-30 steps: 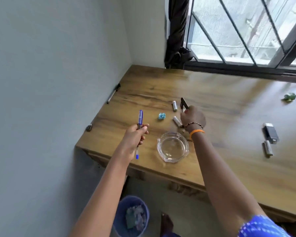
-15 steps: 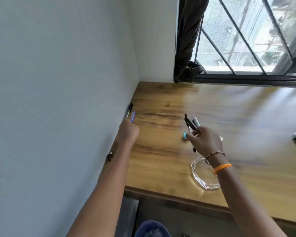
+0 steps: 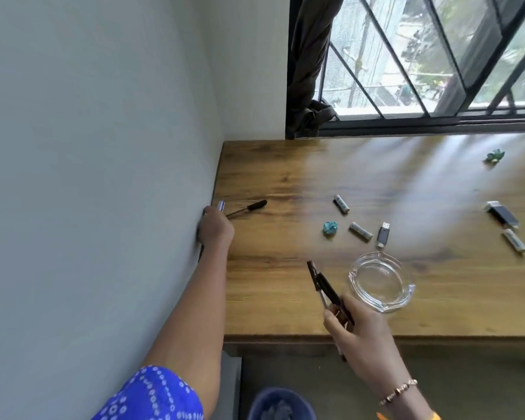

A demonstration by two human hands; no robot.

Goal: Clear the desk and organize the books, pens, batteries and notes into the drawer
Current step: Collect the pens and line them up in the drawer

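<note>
My left hand [image 3: 214, 227] is at the desk's left edge against the wall, gripping a blue pen [image 3: 221, 205] whose tip sticks up, and a black-capped pen [image 3: 249, 207] runs out from under its fingers across the wood. My right hand [image 3: 356, 327] holds two dark pens [image 3: 326, 286] above the desk's front edge. Three batteries lie on the wooden desk [image 3: 285, 292]: battery one [image 3: 341, 204], battery two [image 3: 360, 232] and battery three [image 3: 514, 241] at the right. A crumpled teal note [image 3: 329, 228] lies mid-desk, and a crumpled green note [image 3: 494, 156] at the far right.
A glass ashtray [image 3: 378, 286] stands beside my right hand. A USB stick [image 3: 383, 235] and a dark flat device [image 3: 502, 214] lie on the desk. A blue bin [image 3: 281, 403] sits on the floor below. The wall bounds the desk's left, the window its far side.
My left hand went from mid-desk to the wall edge and now holds the black-capped pen along with the blue one. My right hand lifted the dark pens and drew back to the front edge.
</note>
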